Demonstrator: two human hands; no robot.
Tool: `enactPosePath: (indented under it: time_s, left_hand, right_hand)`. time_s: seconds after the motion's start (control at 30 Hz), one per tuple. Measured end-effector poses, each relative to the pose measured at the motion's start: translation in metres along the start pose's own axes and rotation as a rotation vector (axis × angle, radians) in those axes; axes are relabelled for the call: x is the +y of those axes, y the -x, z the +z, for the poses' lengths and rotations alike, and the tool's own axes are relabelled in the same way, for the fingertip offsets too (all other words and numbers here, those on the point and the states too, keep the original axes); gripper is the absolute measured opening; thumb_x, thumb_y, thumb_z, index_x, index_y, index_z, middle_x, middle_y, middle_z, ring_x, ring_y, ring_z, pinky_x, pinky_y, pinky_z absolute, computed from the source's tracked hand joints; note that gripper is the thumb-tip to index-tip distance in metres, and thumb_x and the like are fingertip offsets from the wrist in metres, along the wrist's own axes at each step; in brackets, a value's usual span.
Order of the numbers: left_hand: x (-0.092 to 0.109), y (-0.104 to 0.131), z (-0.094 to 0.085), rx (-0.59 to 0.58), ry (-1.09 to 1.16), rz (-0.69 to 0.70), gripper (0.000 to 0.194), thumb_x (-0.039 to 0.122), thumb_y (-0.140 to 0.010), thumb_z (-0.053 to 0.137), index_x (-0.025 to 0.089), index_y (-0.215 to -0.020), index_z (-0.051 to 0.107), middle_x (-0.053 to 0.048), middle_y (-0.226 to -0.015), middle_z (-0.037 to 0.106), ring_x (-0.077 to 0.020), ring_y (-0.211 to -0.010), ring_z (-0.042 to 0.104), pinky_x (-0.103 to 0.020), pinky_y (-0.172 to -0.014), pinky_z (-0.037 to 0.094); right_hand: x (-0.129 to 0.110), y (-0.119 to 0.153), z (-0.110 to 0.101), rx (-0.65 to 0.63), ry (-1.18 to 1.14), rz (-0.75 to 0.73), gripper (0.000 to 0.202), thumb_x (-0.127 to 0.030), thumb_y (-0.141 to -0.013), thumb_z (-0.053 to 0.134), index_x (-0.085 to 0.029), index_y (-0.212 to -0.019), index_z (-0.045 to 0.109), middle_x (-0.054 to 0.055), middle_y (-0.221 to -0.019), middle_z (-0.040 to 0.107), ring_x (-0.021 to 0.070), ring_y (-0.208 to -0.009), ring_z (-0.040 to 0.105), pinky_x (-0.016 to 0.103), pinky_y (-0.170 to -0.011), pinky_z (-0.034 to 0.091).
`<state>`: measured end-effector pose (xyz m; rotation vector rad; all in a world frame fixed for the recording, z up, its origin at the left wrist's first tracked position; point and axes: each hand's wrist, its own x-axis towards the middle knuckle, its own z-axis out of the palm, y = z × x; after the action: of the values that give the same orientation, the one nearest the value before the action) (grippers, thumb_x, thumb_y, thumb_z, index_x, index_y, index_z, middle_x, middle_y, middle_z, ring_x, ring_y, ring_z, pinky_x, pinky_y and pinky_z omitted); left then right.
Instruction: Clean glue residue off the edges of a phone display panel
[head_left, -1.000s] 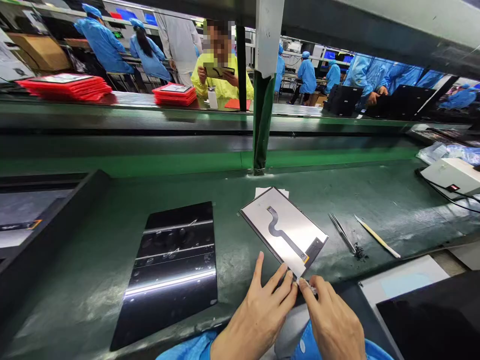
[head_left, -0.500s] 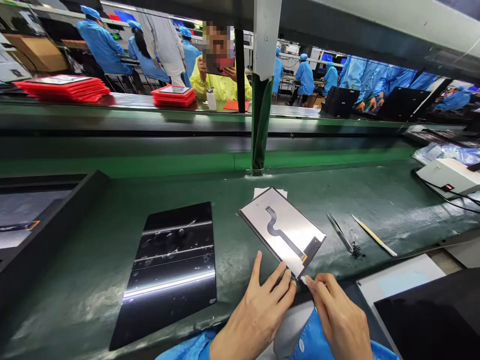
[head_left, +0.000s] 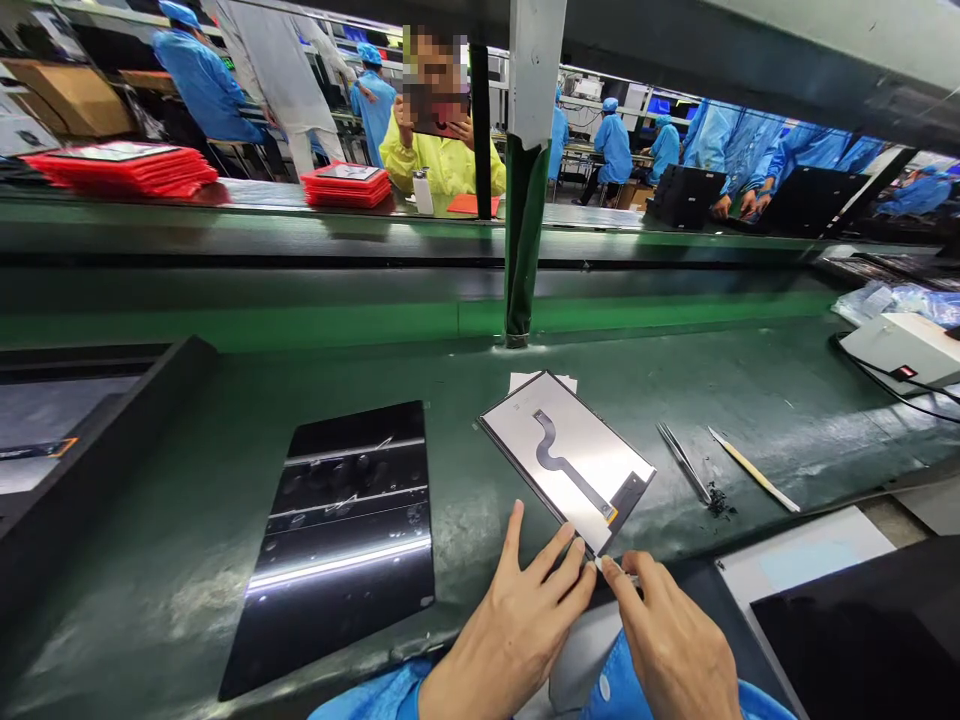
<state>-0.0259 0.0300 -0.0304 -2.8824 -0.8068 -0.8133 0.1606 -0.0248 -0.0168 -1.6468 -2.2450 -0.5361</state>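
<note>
A tablet display panel [head_left: 574,430] lies back-side up on the green bench, turned at an angle, with a dark flex cable running across its silvery face. My left hand [head_left: 517,620] is open, fingers spread, the fingertips touching the panel's near-left edge. Close to the panel's nearest corner, my right hand [head_left: 671,630] pinches a small white piece [head_left: 601,565], mostly hidden by the fingers. Left of my hands lies a glossy black glass panel [head_left: 345,560]. Tweezers [head_left: 684,462] and a pale pointed stick [head_left: 754,470] rest to the right, beside black scraps [head_left: 720,500].
A metal post [head_left: 519,250] rises from the bench behind the panel. At left stands a dark-walled tray [head_left: 112,450]; at right, a white box with cables [head_left: 904,350]. Red stacks [head_left: 124,172] sit on the far ledge. Across it, a person in yellow holds up a dark panel.
My right hand has shifted slightly left with the white piece, toward my left fingertips. My left hand and the display panel look almost unmoved.
</note>
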Motion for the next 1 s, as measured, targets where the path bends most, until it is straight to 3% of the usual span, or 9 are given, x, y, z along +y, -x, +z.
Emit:
enactPosePath:
  time_s: [1.0]
  left_hand:
    - [0.0012,-0.0009,0.0005,0.012,-0.002,-0.005,0.028,0.021,-0.102,0.047,0.013,-0.124,0.061,-0.007,-0.122,0.069,-0.0247,-0.131,0.053,-0.065,-0.119,-0.01]
  right_hand:
    - [-0.0002,-0.0039,-0.0046,-0.01,0.072,-0.071,0.043,-0.008,-0.103,0.022,-0.015,-0.109,0.063,0.006,-0.086,0.065,0.0151,-0.067,0.06,0.028,-0.059,0.04]
